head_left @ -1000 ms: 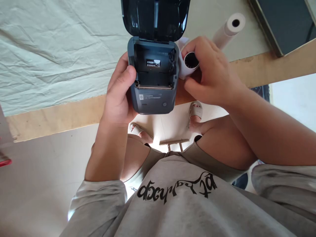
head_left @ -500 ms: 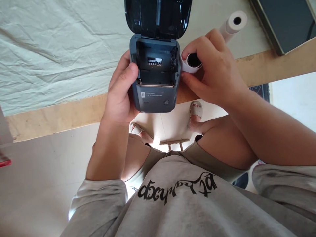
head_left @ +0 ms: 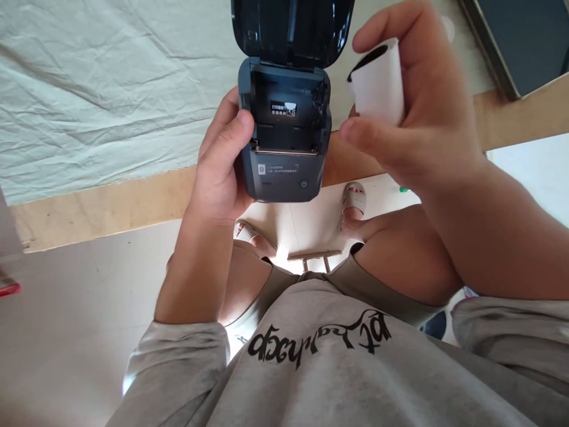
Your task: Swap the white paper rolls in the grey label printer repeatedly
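paper roll [head_left: 377,83] in right hand [head_left: 418,118], printer [head_left: 284,142] in left hand [head_left: 220,172]

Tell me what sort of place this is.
Probably a home or small workroom, not a factory: a wooden table draped with a wrinkled pale cloth, a small printer with its lid open in the left hand, sandalled feet on a tiled floor.

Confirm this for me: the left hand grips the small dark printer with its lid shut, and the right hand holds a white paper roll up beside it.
Not quite: the lid is open, swung up above the empty paper bay, as the head view shows. The rest holds: the left hand grips the small dark printer, and the right hand holds a white paper roll up beside it.
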`<state>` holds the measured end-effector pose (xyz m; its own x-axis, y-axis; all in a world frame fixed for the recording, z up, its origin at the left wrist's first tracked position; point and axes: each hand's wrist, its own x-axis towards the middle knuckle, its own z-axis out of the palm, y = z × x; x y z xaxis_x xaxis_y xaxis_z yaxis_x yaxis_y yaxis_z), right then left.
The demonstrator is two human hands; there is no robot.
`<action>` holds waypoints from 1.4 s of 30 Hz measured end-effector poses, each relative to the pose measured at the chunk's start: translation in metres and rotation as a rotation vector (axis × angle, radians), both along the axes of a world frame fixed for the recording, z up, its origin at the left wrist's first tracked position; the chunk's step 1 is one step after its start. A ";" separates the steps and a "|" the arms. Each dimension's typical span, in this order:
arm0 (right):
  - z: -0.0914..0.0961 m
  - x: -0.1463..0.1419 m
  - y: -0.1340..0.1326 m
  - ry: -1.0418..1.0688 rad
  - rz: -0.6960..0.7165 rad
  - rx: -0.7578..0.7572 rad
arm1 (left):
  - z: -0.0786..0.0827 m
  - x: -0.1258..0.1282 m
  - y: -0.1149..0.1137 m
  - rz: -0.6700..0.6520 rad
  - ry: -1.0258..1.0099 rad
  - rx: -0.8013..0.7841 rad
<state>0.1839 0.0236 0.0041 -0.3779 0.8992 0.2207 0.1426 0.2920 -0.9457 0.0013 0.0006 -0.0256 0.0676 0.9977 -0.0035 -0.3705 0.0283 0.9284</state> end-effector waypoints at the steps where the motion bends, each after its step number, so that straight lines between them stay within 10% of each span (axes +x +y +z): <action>1: 0.001 -0.001 -0.001 -0.093 -0.022 0.131 | 0.000 0.000 0.000 0.005 -0.001 -0.002; 9: 0.005 -0.008 -0.004 -0.451 -0.181 0.572 | 0.004 -0.001 -0.001 -0.034 -0.021 -0.018; 20: 0.011 -0.035 -0.005 -0.788 -0.225 0.546 | 0.011 -0.004 -0.006 -0.054 0.008 -0.047; 42: -0.002 -0.031 -0.025 -0.701 -0.135 0.903 | 0.000 -0.010 -0.005 -0.075 0.020 0.095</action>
<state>0.1533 -0.0013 0.0023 -0.5846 0.5630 0.5842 0.6362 0.7650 -0.1005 -0.0089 -0.0045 -0.0252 0.1429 0.9858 0.0886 -0.3524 -0.0330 0.9353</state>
